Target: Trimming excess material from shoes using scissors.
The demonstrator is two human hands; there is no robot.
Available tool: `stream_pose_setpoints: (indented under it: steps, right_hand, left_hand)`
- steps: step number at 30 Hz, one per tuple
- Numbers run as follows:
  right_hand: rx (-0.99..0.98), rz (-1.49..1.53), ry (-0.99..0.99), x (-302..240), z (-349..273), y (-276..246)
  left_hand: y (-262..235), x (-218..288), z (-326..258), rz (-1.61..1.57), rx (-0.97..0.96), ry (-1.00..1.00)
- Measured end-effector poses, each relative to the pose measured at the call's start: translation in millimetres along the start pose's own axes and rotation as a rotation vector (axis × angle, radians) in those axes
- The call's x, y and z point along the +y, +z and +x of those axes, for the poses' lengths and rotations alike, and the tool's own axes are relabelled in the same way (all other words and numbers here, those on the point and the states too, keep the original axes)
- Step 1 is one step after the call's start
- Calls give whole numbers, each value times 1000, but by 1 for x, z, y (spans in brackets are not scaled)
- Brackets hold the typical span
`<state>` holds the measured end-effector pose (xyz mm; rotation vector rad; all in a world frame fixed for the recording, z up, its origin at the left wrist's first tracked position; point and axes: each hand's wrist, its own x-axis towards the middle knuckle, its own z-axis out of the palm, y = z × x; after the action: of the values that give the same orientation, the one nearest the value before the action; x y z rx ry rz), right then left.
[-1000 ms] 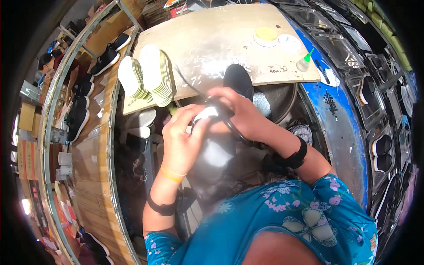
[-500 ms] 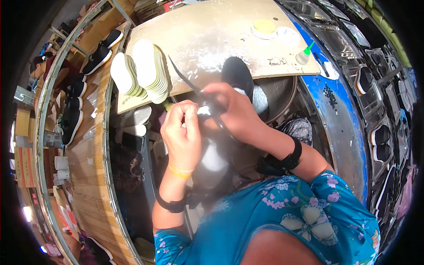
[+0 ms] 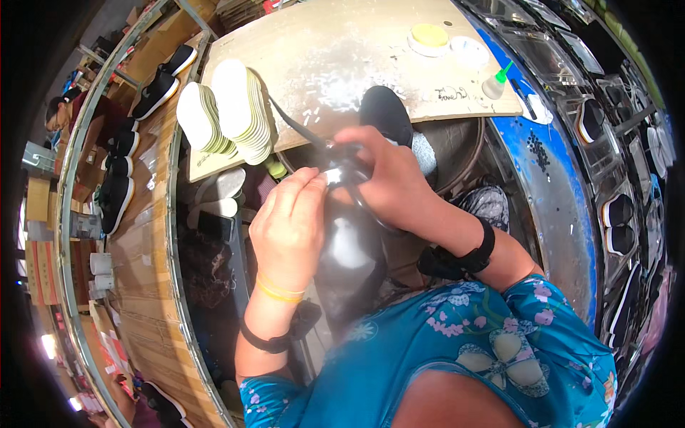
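Note:
A black shoe upper (image 3: 349, 242) with a shiny surface rests on my lap. My left hand (image 3: 289, 225) pinches its top edge with the fingertips. My right hand (image 3: 389, 178) grips the same rim from the other side, with a thin dark strip (image 3: 296, 128) running from it up toward the worktable. A second dark shoe (image 3: 385, 114) sits just beyond my right hand at the table's edge. Both wrists wear black bands; the left also has a yellow band.
A pale worn worktable (image 3: 342, 50) lies ahead with two stacks of white insoles (image 3: 225, 107), a small glue bottle (image 3: 496, 82) and round lids (image 3: 428, 36). Black shoes (image 3: 160, 82) line wooden shelves at left. Shoes in clear racks (image 3: 617, 214) stand at right. Another person (image 3: 61, 114) sits far left.
Both hands have shifted slightly up the shoe upper, and the left fingers have closed into a pinch on its rim. The view has tilted a little.

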<state>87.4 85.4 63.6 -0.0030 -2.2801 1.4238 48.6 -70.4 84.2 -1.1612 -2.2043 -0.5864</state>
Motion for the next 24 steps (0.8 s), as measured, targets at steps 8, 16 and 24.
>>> stream_pose_setpoints:
  steps: [8, 16, 24]
  right_hand:
    - [-79, -94, 99, 0, -1, -2]
    - [-95, -163, 116, 3, -1, 0]
    - [71, -130, 45, 14, 4, -2]
  left_hand:
    - [-4, 2, 4, 208, -200, 193]
    - [4, -3, 7, 132, -238, 139]
    - [35, -13, 9, -329, -49, -264]
